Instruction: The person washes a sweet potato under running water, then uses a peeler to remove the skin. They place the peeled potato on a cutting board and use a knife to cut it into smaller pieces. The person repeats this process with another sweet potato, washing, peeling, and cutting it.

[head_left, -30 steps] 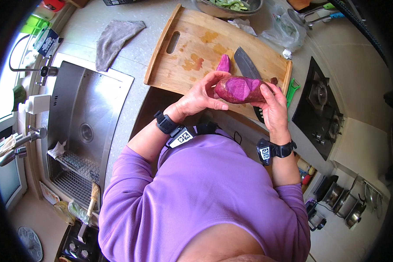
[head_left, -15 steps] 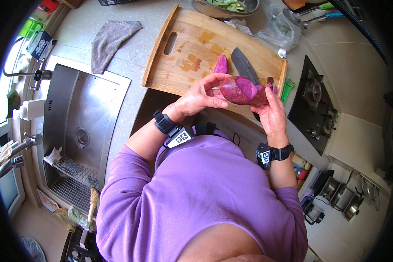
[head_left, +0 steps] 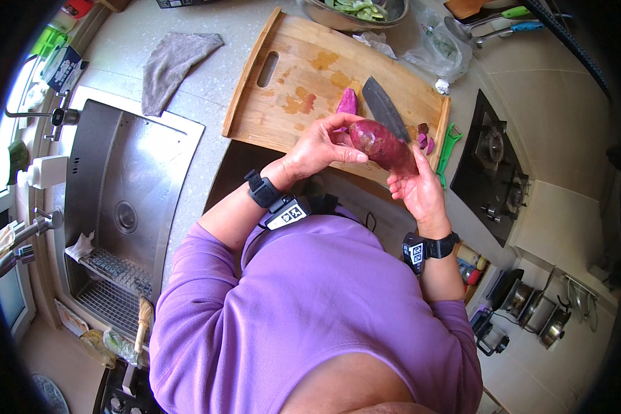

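A purple sweet potato is held between my two hands above the near edge of the wooden cutting board. My left hand grips its left end between thumb and fingers. At its right end, my right hand closes round it, fingers curled underneath. Reddish-brown skin faces up. Behind it on the board lies a knife with a dark blade, its handle hidden by the sweet potato and hands. A cut purple piece rests left of the blade, and small scraps lie to its right.
A green peeler lies beside the board, near the black stove. Beyond the board stand a metal bowl of green vegetables and a clear plastic bag. At left are a grey cloth and a steel sink.
The sweet potato has been turned in my hands: its purple cut face, visible before, is now out of sight and the skin shows. My right hand has shifted slightly down.
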`<state>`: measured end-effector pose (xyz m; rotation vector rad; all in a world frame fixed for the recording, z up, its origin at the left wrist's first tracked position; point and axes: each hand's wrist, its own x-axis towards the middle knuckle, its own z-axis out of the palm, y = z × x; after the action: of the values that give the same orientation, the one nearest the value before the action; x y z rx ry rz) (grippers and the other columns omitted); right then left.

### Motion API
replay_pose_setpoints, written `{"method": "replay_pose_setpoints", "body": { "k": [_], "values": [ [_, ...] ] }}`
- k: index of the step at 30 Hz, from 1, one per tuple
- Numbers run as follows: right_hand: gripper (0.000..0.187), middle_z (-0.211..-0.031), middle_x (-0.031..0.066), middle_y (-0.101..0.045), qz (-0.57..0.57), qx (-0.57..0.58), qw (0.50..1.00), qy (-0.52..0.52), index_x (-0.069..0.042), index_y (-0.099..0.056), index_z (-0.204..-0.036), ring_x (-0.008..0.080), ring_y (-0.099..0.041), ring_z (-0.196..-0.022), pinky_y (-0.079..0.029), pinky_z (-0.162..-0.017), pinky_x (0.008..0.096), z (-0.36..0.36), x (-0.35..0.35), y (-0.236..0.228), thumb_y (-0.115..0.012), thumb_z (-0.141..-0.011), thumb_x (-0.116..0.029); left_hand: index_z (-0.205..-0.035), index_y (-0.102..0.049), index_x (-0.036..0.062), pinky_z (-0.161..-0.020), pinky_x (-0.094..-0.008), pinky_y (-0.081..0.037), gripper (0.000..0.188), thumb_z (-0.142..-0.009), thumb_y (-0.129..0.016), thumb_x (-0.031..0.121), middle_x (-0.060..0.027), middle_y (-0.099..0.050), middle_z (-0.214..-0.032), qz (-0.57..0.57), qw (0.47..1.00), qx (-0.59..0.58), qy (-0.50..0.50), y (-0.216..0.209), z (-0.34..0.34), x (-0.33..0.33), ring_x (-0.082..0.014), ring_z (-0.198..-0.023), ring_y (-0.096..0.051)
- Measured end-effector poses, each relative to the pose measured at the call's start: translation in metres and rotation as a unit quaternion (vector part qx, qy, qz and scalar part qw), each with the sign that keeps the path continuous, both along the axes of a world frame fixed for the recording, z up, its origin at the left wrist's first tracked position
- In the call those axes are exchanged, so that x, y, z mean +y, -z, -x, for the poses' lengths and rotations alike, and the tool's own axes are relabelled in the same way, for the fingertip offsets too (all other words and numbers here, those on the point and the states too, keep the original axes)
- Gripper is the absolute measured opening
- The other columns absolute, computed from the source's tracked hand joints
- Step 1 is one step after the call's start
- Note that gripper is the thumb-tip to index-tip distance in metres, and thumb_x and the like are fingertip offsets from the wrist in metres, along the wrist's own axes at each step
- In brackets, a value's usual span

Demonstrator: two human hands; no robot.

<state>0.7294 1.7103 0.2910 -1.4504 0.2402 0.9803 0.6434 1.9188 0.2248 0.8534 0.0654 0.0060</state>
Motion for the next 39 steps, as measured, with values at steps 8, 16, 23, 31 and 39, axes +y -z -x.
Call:
{"method": "replay_pose_setpoints", "body": {
  "k": [8, 16, 23, 31, 39],
  "values": [
    [0.041, -0.060, 0.0086, -0.059, 0.003, -0.014, 1.000, 0.004, -0.008, -0.059, -0.094, 0.0146, -0.055, -0.045, -0.045, -0.040, 0.0245, 0.004, 0.006, -0.002, -0.052, -0.089, -0.048, -0.116, -0.049, 0.0027, -0.083, -0.0270, -0.049, 0.051, -0.073, -0.077, 0.005, -0.0045, -0.061, -0.106, -0.036, 0.999, 0.018, 0.003, -0.004, -0.001, 0.000, -0.0130, -0.098, -0.058],
    [0.040, -0.055, 0.0077, -0.057, 0.023, -0.013, 1.000, 0.002, -0.010, -0.058, -0.098, 0.0139, -0.051, -0.039, -0.040, -0.034, 0.0238, 0.005, 0.008, -0.009, -0.053, -0.089, -0.049, -0.125, -0.047, 0.0023, -0.084, -0.0292, -0.047, 0.052, -0.080, -0.071, 0.014, -0.0056, -0.059, -0.112, 0.020, 0.999, 0.028, 0.038, 0.003, -0.001, 0.004, -0.0141, -0.099, -0.057],
    [0.043, -0.055, 0.0074, -0.056, 0.034, 0.020, 0.999, 0.009, -0.011, -0.057, -0.099, 0.0146, -0.051, -0.039, -0.041, -0.035, 0.0243, 0.006, 0.012, -0.006, -0.051, -0.088, -0.053, -0.125, -0.048, 0.0012, -0.088, -0.0282, -0.045, 0.049, -0.082, -0.068, 0.016, -0.0068, -0.058, -0.114, 0.055, 0.996, 0.048, 0.055, 0.010, -0.002, 0.007, -0.0142, -0.100, -0.056],
    [0.047, -0.061, 0.0060, -0.055, -0.103, 0.170, 0.980, -0.001, -0.016, -0.053, -0.108, 0.0143, -0.049, -0.044, -0.038, -0.039, 0.0247, 0.010, 0.012, 0.014, -0.038, -0.092, -0.057, -0.134, -0.038, 0.0040, -0.092, -0.0311, -0.045, 0.067, -0.077, -0.073, 0.008, -0.0079, -0.055, -0.118, 0.030, 0.999, 0.024, -0.009, 0.015, -0.007, -0.011, -0.0168, -0.106, -0.054],
    [0.047, -0.066, 0.0088, -0.060, -0.074, 0.111, 0.989, -0.070, -0.008, -0.056, -0.100, 0.0148, -0.056, -0.049, -0.044, -0.043, 0.0238, 0.015, 0.017, 0.020, -0.045, -0.091, -0.053, -0.141, -0.022, 0.0167, -0.092, -0.0401, -0.047, 0.080, -0.079, -0.072, 0.010, -0.0081, -0.049, -0.123, 0.172, 0.984, 0.045, -0.005, 0.004, -0.009, -0.030, -0.0214, -0.112, -0.051]
  ]
}}
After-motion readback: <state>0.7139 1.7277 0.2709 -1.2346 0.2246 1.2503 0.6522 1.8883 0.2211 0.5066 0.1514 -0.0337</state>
